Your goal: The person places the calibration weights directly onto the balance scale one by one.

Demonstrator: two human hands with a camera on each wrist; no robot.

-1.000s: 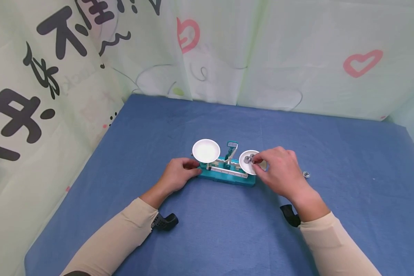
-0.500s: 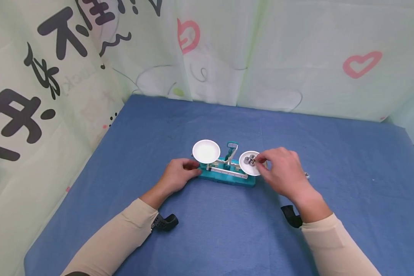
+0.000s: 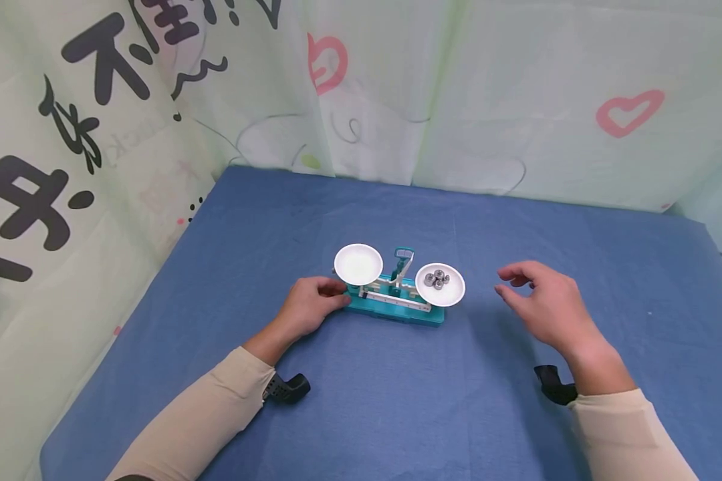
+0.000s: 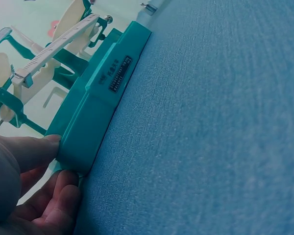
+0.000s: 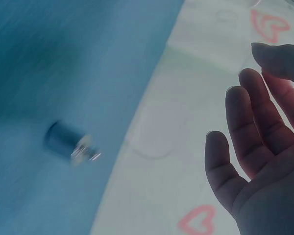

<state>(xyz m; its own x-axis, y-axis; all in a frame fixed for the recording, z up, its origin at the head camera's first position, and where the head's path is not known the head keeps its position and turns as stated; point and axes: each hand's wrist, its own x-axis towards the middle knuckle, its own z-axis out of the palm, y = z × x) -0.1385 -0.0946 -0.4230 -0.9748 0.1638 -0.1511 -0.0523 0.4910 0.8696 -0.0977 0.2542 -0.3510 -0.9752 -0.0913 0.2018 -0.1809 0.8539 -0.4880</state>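
A teal balance scale (image 3: 397, 310) with two white pans stands on the blue table. Its left pan (image 3: 358, 264) holds nothing; several small metal weights (image 3: 438, 279) sit together in the right pan (image 3: 454, 291). My left hand (image 3: 303, 308) holds the left end of the base, thumb and curled fingers at its corner in the left wrist view. To the right of the scale, my right hand (image 3: 547, 304) is in the air with fingers loosely bent and nothing in them. A metal weight (image 5: 68, 142) on the cloth shows blurred in the right wrist view; my right hand hides it in the head view.
Blue cloth (image 3: 361, 414) covers the table. Pale curtains (image 3: 517, 100) with printed hearts and dark characters hang behind it and on the left. Black wrist mounts (image 3: 289, 389) stick out beneath both forearms.
My right hand has let go of a small weight in the right pan and moved off to the right. The left hand stays at the scale's base.
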